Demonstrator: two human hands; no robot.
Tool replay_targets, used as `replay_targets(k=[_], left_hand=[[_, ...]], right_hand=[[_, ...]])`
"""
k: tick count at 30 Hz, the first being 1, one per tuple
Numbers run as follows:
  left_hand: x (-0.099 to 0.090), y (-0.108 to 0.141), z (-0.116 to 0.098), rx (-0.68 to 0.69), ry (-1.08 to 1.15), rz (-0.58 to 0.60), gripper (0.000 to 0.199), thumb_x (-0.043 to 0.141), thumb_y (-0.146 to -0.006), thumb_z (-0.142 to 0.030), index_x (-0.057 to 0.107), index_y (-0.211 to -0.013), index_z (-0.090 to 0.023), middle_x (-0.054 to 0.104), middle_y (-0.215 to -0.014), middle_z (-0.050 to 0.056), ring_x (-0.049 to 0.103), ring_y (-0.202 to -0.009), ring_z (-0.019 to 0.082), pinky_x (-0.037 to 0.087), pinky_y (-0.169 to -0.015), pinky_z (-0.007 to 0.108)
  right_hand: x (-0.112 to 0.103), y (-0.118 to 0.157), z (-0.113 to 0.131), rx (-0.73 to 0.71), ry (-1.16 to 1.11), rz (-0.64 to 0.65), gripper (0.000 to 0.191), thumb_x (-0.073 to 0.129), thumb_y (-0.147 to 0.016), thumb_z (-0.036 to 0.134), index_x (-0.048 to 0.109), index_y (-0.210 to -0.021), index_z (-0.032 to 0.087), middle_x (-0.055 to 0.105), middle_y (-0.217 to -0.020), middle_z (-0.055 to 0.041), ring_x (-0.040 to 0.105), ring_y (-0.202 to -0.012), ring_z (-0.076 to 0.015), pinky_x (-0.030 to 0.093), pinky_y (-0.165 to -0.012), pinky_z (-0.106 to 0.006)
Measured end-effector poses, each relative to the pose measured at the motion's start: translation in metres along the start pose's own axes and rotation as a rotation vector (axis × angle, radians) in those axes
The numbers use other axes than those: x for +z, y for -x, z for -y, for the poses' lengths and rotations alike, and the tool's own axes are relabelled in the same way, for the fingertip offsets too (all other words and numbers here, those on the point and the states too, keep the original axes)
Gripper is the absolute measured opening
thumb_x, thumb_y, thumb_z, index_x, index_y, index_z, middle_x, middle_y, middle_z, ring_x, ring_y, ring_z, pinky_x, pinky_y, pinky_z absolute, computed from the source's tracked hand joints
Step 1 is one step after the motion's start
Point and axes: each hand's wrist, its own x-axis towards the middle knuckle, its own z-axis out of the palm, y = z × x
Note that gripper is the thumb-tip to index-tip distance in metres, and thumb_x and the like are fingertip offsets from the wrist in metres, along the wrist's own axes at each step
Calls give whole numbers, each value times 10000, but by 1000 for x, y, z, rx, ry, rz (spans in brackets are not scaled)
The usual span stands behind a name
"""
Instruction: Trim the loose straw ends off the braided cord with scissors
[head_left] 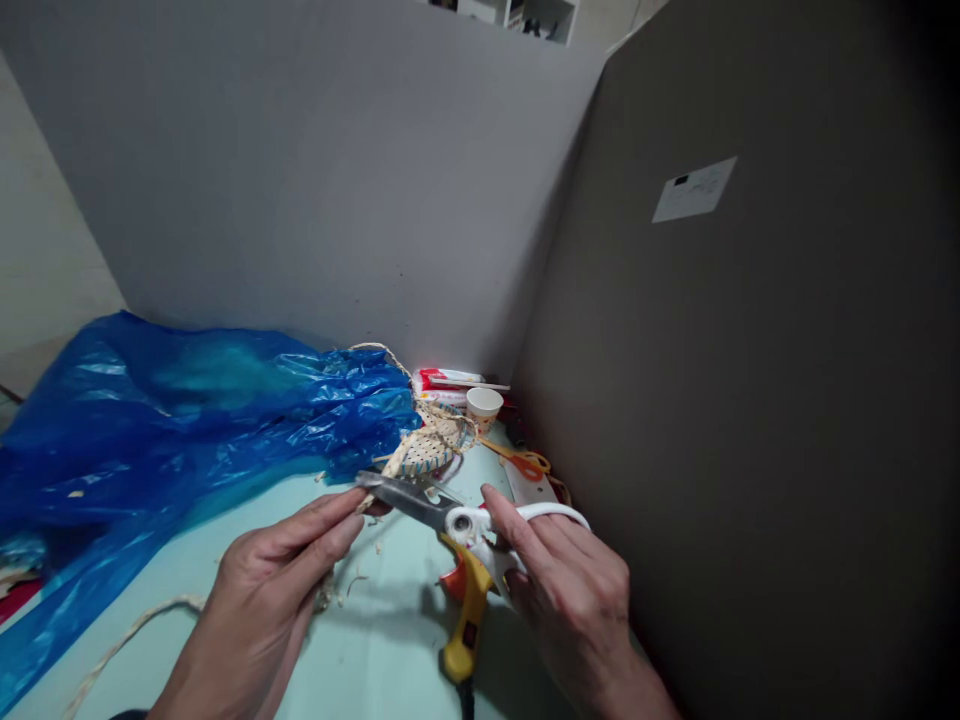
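Between the thumb and fingers of my left hand (281, 570) is a braided straw cord (394, 462), pale and twisted. Its length runs up toward the woven pieces, and another stretch of cord lies on the table at lower left. My right hand (566, 575) grips white-handled scissors (416, 502) by the loops. The blades point left, and their tips reach the cord just above my left fingertips. Whether the blades are closed fully is hard to make out. Below the scissors lies a yellow glue gun (469, 620) with a black cable, partly covered by the scissors and my right hand.
A crumpled blue plastic bag (225, 410) covers the left side of the pale green table (360, 660). Behind my hands are a woven straw piece (431, 450), a paper cup (484, 405), red-and-white packs (442, 380) and orange scissors (529, 465). Grey panels (360, 180) stand behind and right.
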Motion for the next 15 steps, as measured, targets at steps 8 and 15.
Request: replay_targets(k=[8, 15], left_hand=[[-2, 1, -1, -26, -42, 67, 516, 985, -504, -395, 858, -980, -243, 864, -1034, 39, 729, -1104, 265, 606, -797, 196], [-10, -2, 2, 85, -138, 66, 404, 980, -513, -441, 842, -847, -258, 801, -765, -20, 710, -813, 176, 557, -672, 135]], right_hand=[[16, 4, -3, 469, -449, 57, 543, 509, -765, 57, 716, -1253, 173, 801, -901, -52, 757, -742, -188, 551, -606, -211], [24, -5, 5, 1019, -932, 114, 428, 860, -695, 291, 778, -1100, 179, 728, -776, -10, 651, -690, -176, 528, -613, -237]])
